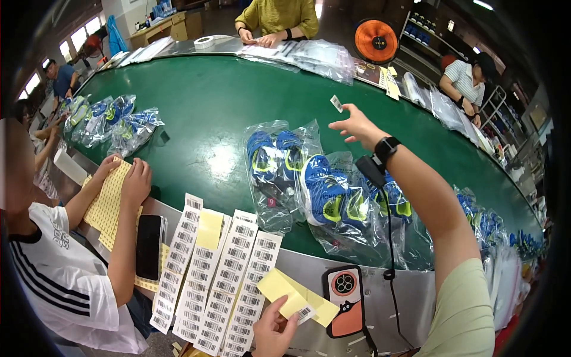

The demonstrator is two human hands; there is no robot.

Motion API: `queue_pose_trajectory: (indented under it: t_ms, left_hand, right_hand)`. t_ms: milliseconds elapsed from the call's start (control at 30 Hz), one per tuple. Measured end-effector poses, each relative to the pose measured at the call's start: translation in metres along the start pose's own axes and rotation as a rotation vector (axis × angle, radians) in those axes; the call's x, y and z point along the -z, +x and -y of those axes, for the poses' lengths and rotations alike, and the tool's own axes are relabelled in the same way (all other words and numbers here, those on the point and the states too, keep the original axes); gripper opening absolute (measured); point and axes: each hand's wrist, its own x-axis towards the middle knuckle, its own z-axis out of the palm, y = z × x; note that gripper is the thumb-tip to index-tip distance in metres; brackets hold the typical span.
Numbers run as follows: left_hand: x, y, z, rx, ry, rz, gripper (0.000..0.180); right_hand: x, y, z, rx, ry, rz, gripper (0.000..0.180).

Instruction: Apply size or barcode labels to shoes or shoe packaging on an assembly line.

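Clear plastic bags of blue-and-yellow shoes (pixel 309 184) on the green belt, more such bags (pixel 113 122) far left; white barcode label strips (pixel 214 273) along the near edge; small white label (pixel 336 103) at the right hand's (pixel 357 126) fingertips; yellow backing sheet (pixel 297 294) pinched in the left hand (pixel 273 330); yellow label sheets (pixel 110 202) under a neighbour's hands

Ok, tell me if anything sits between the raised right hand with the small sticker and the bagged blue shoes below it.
Nothing visible. The right hand holds the small barcode sticker above the green belt; only open air separates it from the bagged blue shoes.
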Motion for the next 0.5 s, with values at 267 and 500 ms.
queue_pose_trajectory:
  t_ms: [267, 500]
  left_hand:
    - [0.006, -0.001, -0.014, -0.046, 0.112, -0.011, 0.041]
    - [0.003, -0.001, -0.010, -0.018, 0.080, -0.021, 0.040]
  right_hand:
    - [-0.044, 0.046, -0.021, -0.111, 0.349, 0.096, 0.088]
    - [0.007, 0.049, -0.029, 0.010, 0.487, -0.055, 0.027]
